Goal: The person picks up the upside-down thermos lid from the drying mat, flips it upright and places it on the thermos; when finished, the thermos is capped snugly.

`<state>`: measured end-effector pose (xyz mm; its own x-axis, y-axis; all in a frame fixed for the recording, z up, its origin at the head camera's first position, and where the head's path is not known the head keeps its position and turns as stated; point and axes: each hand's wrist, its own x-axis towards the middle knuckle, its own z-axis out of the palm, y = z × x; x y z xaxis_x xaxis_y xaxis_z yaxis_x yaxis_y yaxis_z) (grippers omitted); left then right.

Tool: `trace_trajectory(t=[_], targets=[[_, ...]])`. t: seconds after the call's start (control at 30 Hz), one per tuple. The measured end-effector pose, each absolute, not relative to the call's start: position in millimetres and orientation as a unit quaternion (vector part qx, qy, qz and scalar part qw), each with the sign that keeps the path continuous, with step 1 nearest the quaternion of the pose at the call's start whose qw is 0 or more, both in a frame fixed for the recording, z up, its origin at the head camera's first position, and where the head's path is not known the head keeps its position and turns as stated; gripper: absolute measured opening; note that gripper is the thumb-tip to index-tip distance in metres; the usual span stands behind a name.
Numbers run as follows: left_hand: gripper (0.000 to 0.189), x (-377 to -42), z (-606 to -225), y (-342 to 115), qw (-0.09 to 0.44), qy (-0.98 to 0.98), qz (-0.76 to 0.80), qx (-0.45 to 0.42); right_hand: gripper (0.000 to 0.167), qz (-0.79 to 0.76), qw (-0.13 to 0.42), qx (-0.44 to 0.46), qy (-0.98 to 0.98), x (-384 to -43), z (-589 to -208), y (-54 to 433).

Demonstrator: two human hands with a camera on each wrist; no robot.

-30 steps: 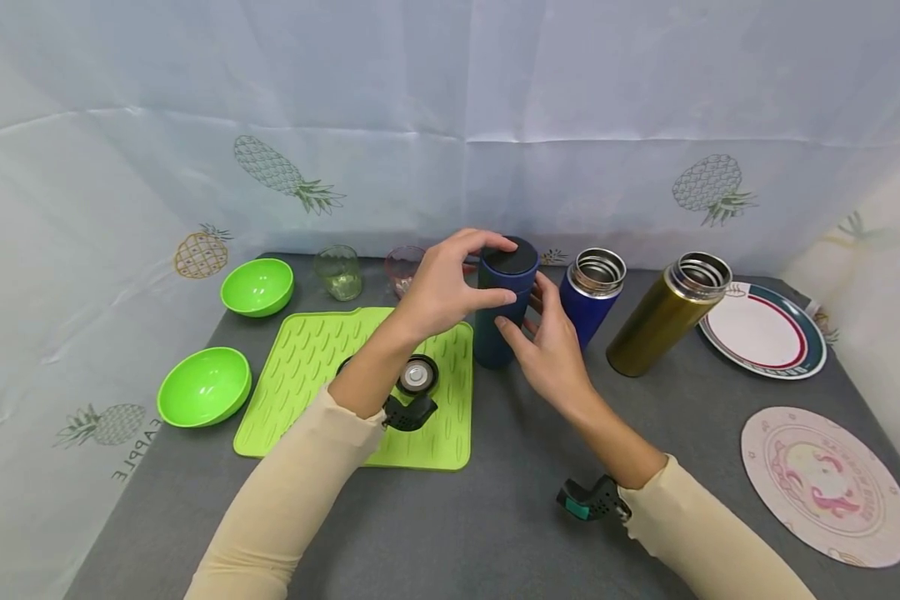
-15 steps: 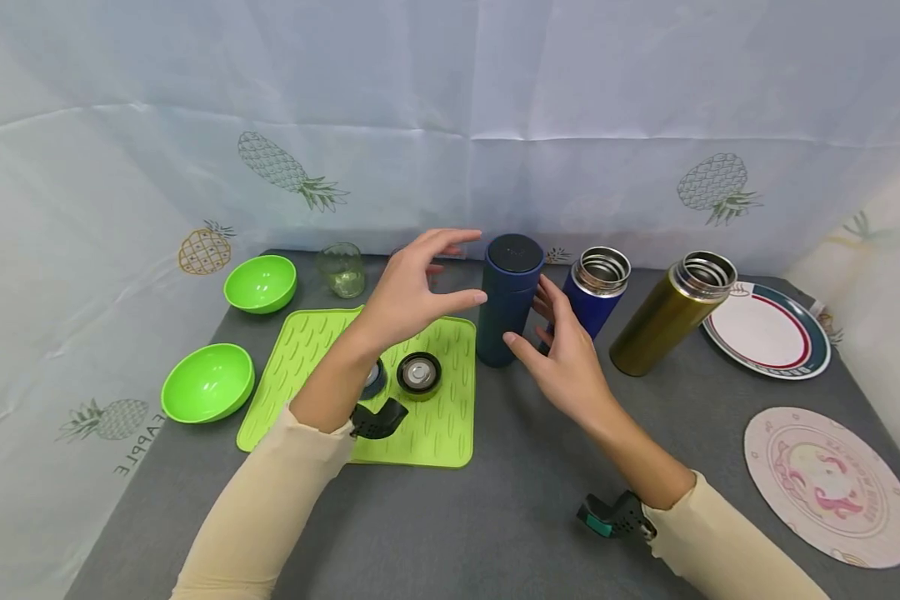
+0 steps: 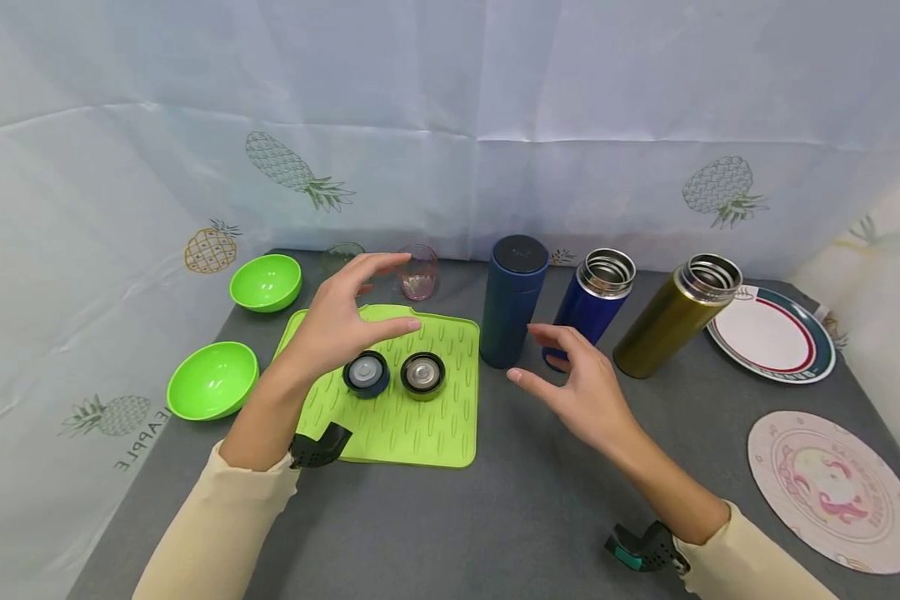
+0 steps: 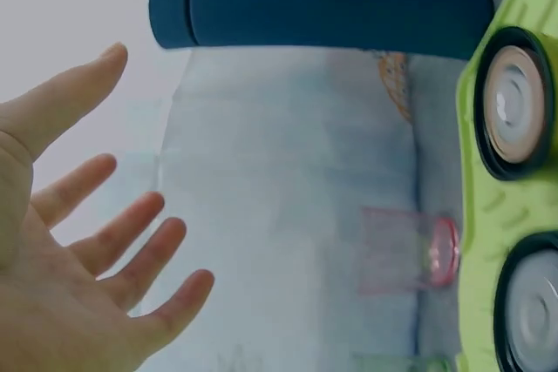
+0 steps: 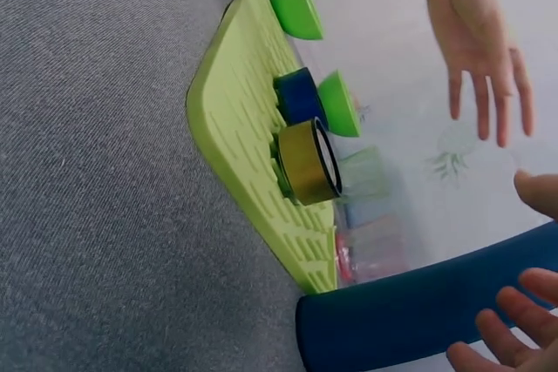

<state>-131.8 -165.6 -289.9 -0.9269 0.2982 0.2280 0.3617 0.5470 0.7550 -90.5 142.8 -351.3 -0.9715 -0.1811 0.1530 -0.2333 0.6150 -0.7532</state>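
A dark blue vacuum flask (image 3: 512, 308) with its lid on stands upright at the right edge of the green drying mat (image 3: 427, 433). My left hand (image 3: 333, 321) hovers over the mat's left part, fingers spread, holding nothing. My right hand (image 3: 588, 396), also holding nothing, is held in front of the flasks, its loosely curved fingers nearest the dark blue one. Behind it stand a lidless blue flask (image 3: 588, 304) and a lidless olive-gold flask (image 3: 663, 325), steel mouths showing. A blue lid (image 3: 366, 375) and a gold lid (image 3: 423, 377) lie upside down on the mat.
Two green bowls (image 3: 213, 382) stand at the left. A pink-tinted glass (image 3: 418, 275) and a green-tinted glass (image 3: 337, 257) are behind the mat, the latter partly hidden by my left hand. At the right lie a rimmed plate (image 3: 772, 333) and a round pink mat (image 3: 832, 492).
Both hands have let go of the dark blue flask. The left hand has moved left and down over the mat, uncovering both lids; the right hand has drawn back towards me.
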Motion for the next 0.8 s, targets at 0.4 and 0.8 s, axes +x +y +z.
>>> trace_trajectory(t=[0.4,0.8], targets=[[0.084,-125.6,-321.4,-203.3,-0.038,-0.897,-0.421,-0.133,0.06,0.459,0.008,0.217,-0.861,-97.4,-347.2,116.7],[0.091,-122.0,-363.9,-227.8,-0.137,-0.917,-0.354,-0.124,0.064,0.465,-0.045,0.265,-0.843,-118.3,-349.3,93.6]])
